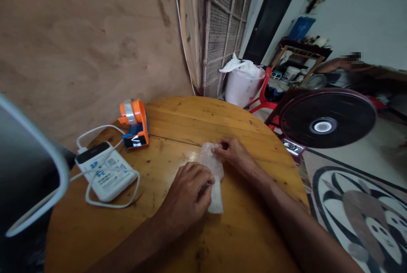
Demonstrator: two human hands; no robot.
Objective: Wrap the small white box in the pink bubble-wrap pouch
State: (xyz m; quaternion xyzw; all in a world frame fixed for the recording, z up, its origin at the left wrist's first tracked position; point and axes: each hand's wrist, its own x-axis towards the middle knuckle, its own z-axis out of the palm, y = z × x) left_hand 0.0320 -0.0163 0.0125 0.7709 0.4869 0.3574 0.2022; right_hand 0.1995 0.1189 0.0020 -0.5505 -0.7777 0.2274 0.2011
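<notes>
A strip of clear bubble wrap (212, 158) lies on the wooden table in front of me, its near end reaching toward me. My left hand (192, 190) is closed at the strip's left side, fingers curled and thumb against its middle. At the upper right edge, my right hand (234, 154) pinches the wrap between thumb and fingers. Whether anything is wrapped inside cannot be made out. Farther left stands an orange and blue tape dispenser (142, 124) with a roll of clear tape, apart from both hands.
A white power bank (110, 177) with a looped white cable (138, 186) lies on the round table (171, 114), left. A blurred white bar (60, 167) crosses the left edge. Beyond are a fan (327, 116), a red chair (265, 95), a white sack (243, 82) and another person's arm (332, 65).
</notes>
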